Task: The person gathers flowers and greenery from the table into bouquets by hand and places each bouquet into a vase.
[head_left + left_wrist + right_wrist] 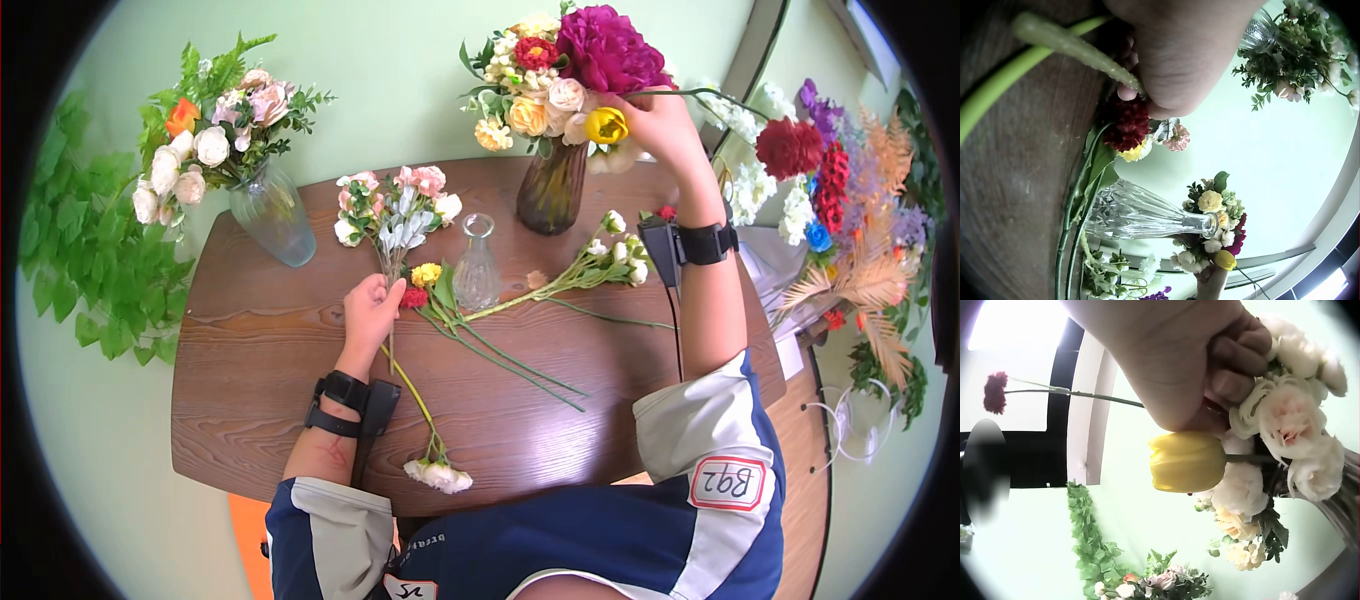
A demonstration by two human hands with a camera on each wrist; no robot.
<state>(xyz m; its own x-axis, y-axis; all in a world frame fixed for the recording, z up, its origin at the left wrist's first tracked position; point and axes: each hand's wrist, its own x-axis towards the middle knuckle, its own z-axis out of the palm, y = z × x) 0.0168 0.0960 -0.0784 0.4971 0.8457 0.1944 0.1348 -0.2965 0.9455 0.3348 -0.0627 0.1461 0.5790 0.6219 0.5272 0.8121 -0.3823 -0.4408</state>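
My left hand [370, 315] pinches the stems of a bunch of pink and white flowers with silvery leaves [402, 228]; a stem end [1079, 53] juts out from under it in the left wrist view. At the brown vase [550, 195], my right hand [665, 125] has its fingers curled among the blooms. It holds a thin dark stem that runs out to a red flower [995, 392]; the gripping point is hidden by the hand. A yellow tulip [1188, 461] hangs just beside that hand, and a large magenta peony [612, 50] tops the bouquet.
A clear glass vase [478, 270] stands mid-table. Around it lie a red flower [413, 298], a yellow flower [426, 274] and white-flowered stems [590, 262]. A white bloom [438, 476] lies near the front edge. A filled glass vase [275, 215] is at left; more flowers [835, 185] at right.
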